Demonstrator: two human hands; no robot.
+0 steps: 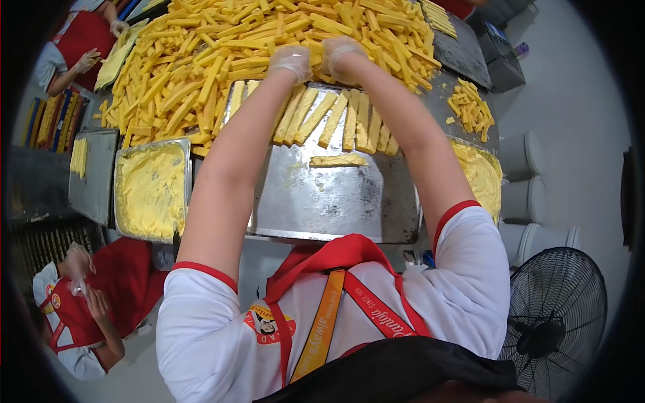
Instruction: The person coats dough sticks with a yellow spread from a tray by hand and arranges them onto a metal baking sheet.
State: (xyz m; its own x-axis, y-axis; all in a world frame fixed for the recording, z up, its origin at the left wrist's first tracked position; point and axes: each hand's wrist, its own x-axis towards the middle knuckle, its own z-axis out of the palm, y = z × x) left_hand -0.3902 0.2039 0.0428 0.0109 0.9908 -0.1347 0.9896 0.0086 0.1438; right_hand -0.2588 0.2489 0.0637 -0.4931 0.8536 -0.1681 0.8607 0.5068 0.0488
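Holding both arms out over a metal tray (322, 208), I have the left grip (291, 62) and the right grip (341, 55) side by side, a small gap between them, at the near edge of a large heap of yellow sticks (282, 27). Each grip wears a thin, clear plastic glove, wrinkled toward the wrist. The fingers point away and blend into the heap, so from my end I cannot tell whether either grip is clenched, released or grasping a stick.

Beyond the grips and far out to both sides, the heap shows long, straight, squared pieces lying crisscross. Just nearer to me than the grips, a row of sticks (351, 121) lies on the tray, slightly fanned, with paler, rough upper faces. Nearer again, a single stick (338, 161) lies crosswise on the smooth metal, which carries dark scuffs and specks.

Left of the left grip and closer in, a rectangular metal pan (187, 174) holds soft, ridged yellow paste (149, 191). Well right of the right grip, a smaller heap of sticks (471, 107) lies on the dark surface (440, 91). Far left of the left grip, a co-worker's gloved hand (87, 62) shows beside a red apron (94, 40).
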